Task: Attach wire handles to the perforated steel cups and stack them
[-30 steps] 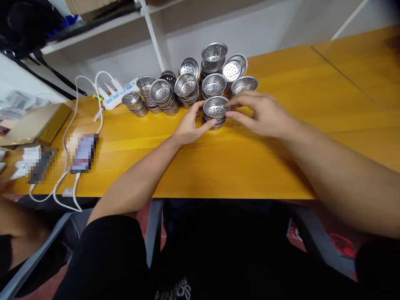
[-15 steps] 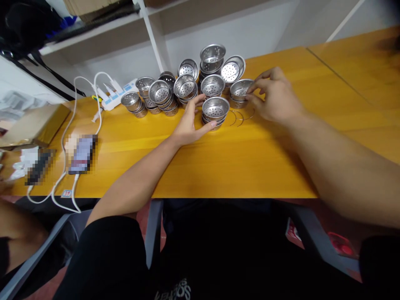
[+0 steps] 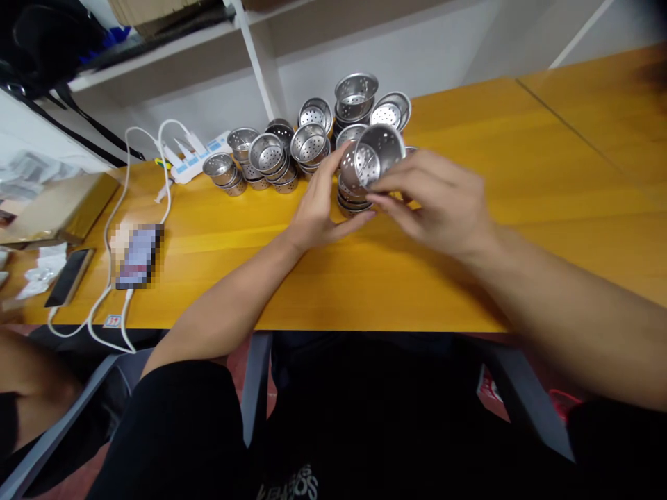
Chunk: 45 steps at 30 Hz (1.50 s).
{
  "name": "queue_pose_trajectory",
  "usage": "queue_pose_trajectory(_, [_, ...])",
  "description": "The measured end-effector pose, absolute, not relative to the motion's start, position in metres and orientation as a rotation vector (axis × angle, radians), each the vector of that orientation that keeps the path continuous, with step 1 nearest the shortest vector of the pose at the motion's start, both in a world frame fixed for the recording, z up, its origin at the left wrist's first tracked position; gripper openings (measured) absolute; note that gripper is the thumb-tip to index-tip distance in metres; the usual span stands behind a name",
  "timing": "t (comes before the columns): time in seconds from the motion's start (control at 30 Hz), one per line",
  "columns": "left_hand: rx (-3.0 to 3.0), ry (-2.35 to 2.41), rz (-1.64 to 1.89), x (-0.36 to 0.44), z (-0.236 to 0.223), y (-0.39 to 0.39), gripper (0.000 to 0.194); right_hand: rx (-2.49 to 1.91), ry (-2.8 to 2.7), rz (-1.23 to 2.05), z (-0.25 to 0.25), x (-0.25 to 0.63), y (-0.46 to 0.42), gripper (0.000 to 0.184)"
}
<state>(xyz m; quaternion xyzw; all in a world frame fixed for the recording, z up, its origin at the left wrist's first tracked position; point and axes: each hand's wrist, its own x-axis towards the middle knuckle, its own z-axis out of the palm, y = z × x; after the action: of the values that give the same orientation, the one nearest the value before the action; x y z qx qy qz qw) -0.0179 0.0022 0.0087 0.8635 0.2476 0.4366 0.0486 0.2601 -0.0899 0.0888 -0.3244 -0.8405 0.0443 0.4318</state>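
Observation:
A perforated metal cup [image 3: 385, 142] is pinched at its near rim by my right hand [image 3: 440, 198], raised and tilted with its mouth toward me. Directly below it stands a short stack of the same cups [image 3: 350, 205], its top partly covered by the raised one. Around the left and front of that stack curls my left hand [image 3: 320, 208], thumb across the front and fingers behind. More stacked perforated cups [image 3: 311, 144] stand behind and to the left. Another cup shows only a bit of rim behind my right hand.
A white power strip [image 3: 192, 163] with plugged-in cables lies at the left. Two phones, one of them blurred out [image 3: 140, 257], rest on the wooden table [image 3: 390, 292] with white cables. A cardboard box [image 3: 67, 205] sits far left, near another person's arm. A shelf wall borders the back.
My right hand has lifted a cup from the right-hand stack and carried it left, over the front stack. My left hand has stayed nearly in place around that stack.

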Motion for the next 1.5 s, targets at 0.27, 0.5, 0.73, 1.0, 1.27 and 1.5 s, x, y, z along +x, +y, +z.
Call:
queue_pose_trajectory(0.27, [2.681,0.567,1.439,-0.016,0.004,0.01,0.112,-0.513,-2.187,0.095,0.074,0.257,-0.079,0.029])
queue_pose_trajectory(0.5, [2.654,0.502,1.421,-0.021,0.009,0.011,0.115,-0.582,-2.229,0.152,0.074,0.258,-0.082,0.052])
queue_pose_trajectory(0.73, [2.61,0.546,1.344,-0.022,0.011,0.006,0.109,-0.75,-2.332,0.164,0.083,0.263,-0.086,0.045])
queue_pose_trajectory(1.0, [2.619,0.567,1.377,-0.025,0.008,0.017,0.1,-0.896,-2.228,0.182,0.086,0.269,-0.083,0.053])
queue_pose_trajectory(1.27, [2.7,0.617,1.356,-0.027,0.006,0.021,0.097,-0.812,-2.203,0.136,0.083,0.275,-0.072,0.038])
queue_pose_trajectory(1.5, [2.743,0.657,1.393,-0.03,-0.001,0.033,0.098,-0.86,-2.14,0.138,0.08,0.273,-0.073,0.037])
